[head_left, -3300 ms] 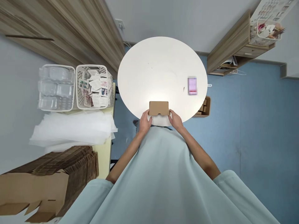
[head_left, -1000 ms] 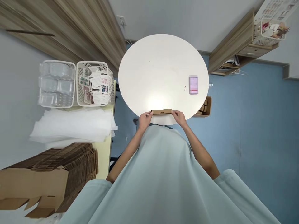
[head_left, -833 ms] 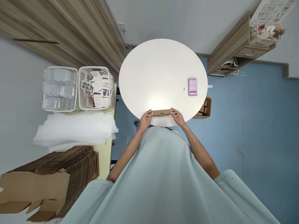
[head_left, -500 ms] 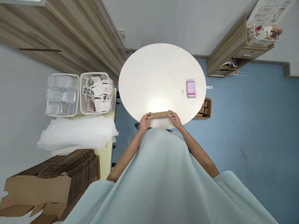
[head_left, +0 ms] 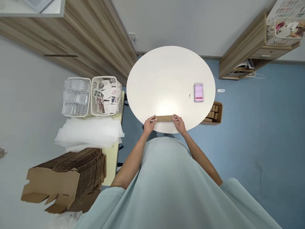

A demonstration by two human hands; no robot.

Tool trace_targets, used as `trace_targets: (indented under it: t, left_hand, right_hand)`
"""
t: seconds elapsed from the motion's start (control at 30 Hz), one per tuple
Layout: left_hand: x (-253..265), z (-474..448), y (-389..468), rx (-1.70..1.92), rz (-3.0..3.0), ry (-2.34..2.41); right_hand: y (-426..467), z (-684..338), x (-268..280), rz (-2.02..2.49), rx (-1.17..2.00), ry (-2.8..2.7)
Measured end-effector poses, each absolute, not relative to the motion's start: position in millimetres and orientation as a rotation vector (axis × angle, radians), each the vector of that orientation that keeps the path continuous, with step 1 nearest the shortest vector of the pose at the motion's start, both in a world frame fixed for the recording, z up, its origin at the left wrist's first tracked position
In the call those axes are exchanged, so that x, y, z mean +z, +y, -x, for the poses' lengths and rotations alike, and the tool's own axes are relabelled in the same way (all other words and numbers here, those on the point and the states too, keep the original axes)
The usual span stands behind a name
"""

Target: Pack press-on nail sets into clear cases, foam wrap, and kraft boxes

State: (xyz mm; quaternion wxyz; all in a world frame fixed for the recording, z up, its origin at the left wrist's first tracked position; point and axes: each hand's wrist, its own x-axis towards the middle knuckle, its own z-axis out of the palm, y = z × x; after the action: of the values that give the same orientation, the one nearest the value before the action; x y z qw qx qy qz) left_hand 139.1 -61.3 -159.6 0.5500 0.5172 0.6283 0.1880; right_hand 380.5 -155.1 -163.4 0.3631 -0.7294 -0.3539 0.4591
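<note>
A small brown cardboard box (head_left: 165, 118) is at the near edge of the white oval table (head_left: 169, 76). My left hand (head_left: 149, 125) grips its left end, fingers closed around the corner. At the opposite end my right hand (head_left: 179, 124) holds the box the same way, thumb toward the near side. Its long side faces me; whether the box rests on the tabletop or is slightly lifted I cannot tell. Farther right on the table lies a pink-purple pack (head_left: 198, 93), its print blurred.
Left, a side table (head_left: 111, 165) bears a basket of clear plastic boxes (head_left: 76, 95), a basket of small packets (head_left: 105, 95), white foam sheets (head_left: 88, 132) and flattened cartons (head_left: 71, 178). A carton of small boxes (head_left: 218, 114) stands right of the table. Wooden cabinets (head_left: 247, 47) line the wall.
The view has shifted, so the surroundings sit farther right. Both hands keep hold of the cardboard box, which has tipped slightly and now looks more level.
</note>
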Motion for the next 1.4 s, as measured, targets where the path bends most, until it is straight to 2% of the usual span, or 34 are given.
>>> trace_targets:
  t: [0.5, 0.63, 0.93, 1.17, 1.4]
  left_hand:
    - [-139, -149, -138, 0.275, -1.024, 1.497]
    - [-138, -158, -159, 0.354, -1.012, 1.504]
    - [-105, -198, -218, 0.738, -1.004, 1.385]
    - [-87, -258, -268, 0.729, -0.992, 1.257]
    - [-84, -321, -293, 0.643, -0.976, 1.230]
  right_hand:
    - [-233, -385, -169, 1.876, 1.223, -0.835]
    - [-245, -386, -169, 1.838, 1.284, -0.747]
    - [-281, -432, -105, 1.668, 1.239, -0.702]
    - [-349, -493, -55, 1.712, 1.132, -0.652]
    - [-391, -561, -52, 1.684, 1.187, -0.496]
